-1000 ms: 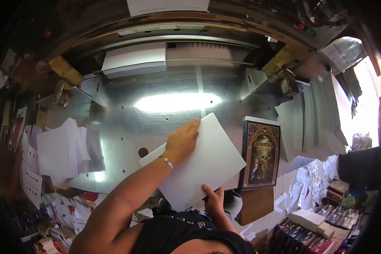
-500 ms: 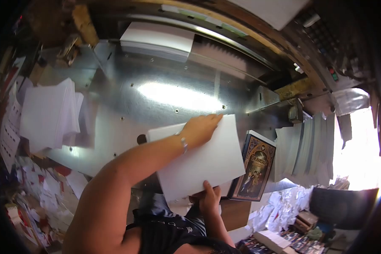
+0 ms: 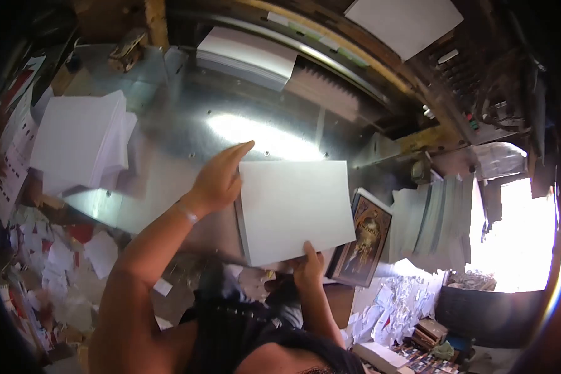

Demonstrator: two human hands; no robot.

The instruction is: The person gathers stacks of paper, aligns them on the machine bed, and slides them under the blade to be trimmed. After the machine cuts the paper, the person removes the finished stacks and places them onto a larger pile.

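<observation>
A stack of white paper (image 3: pixel 296 212) lies on the metal table (image 3: pixel 168 168) near its front edge. My right hand (image 3: pixel 308 271) grips the stack's near edge, with the thumb on top and the fingers hidden underneath. Against the left edge of the stack is my left hand (image 3: pixel 217 181), held upright with straight fingers and wearing a bracelet at the wrist. To the right of the stack, a book with a dark, ornate cover (image 3: pixel 368 240) lies partly tilted.
Piles of white sheets stand on the left (image 3: pixel 75 140), at the back (image 3: pixel 246 56) and along the right (image 3: pixel 427 215). Metal guides (image 3: pixel 380 148) and a wooden beam (image 3: pixel 439 134) border the table. Paper scraps (image 3: pixel 396 305) litter the floor.
My left hand has moved left from the top of the stack to its left edge. The stack has turned straighter and shifted slightly up. My right hand keeps its grip.
</observation>
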